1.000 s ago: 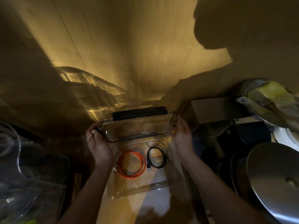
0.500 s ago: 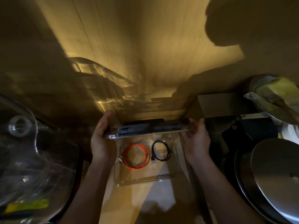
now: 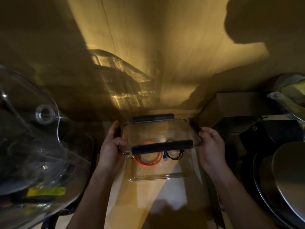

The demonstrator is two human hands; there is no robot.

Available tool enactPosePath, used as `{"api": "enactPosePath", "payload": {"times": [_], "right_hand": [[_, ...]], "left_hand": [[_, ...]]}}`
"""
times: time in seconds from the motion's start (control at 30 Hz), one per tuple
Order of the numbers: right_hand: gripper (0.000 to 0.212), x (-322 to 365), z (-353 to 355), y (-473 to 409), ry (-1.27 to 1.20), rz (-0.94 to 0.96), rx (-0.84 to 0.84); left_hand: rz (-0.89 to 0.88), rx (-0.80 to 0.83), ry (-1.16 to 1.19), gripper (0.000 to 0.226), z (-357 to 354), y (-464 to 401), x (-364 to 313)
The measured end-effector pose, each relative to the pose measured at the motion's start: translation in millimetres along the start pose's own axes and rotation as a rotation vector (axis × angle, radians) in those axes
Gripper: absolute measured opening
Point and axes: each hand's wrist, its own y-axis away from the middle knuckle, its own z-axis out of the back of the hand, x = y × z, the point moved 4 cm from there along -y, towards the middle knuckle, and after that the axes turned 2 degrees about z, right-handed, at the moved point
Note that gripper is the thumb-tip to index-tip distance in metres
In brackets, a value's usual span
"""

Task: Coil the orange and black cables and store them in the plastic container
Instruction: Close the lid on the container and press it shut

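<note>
A clear plastic container (image 3: 158, 176) sits on the wooden surface in front of me. Inside lie the coiled orange cable (image 3: 148, 161) on the left and the coiled black cable (image 3: 175, 156) on the right. I hold a clear lid (image 3: 156, 133) with black clips along its long edges above the container, tilted over its far half and partly covering both coils. My left hand (image 3: 110, 146) grips the lid's left edge and my right hand (image 3: 211, 142) grips its right edge.
A large clear plastic cover (image 3: 33, 146) with a knob fills the left side. Round metal pans (image 3: 283, 176) and a dark box (image 3: 267, 131) stand on the right. A wooden wall (image 3: 156, 63) rises close behind the container.
The lid has swung from upright at the back to lying over the container's far half, its front clip now across the cables. Both hands moved with it.
</note>
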Motion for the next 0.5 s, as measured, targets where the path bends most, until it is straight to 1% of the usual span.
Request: {"api": "enactPosePath", "payload": {"times": [0.13,0.23,0.3,0.4,0.5], "right_hand": [[0.041,-2,3,1,-0.021,-0.055,0.089],[0.044,-6,7,-2,-0.008,-0.051,0.095],[0.043,-8,9,-2,0.019,-0.058,0.099],[0.043,-11,11,-1,0.125,-0.065,0.146],[0.041,-18,11,-2,0.277,-0.054,0.197]], "left_hand": [[-0.018,0.021,0.011,0.094,11,-2,3],[0.019,0.05,0.046,0.098,18,-4,9],[0.02,0.055,0.026,0.096,21,-5,13],[-0.053,0.013,-0.176,0.087,23,-2,14],[-0.191,-0.037,-0.418,0.061,15,4,12]]}}
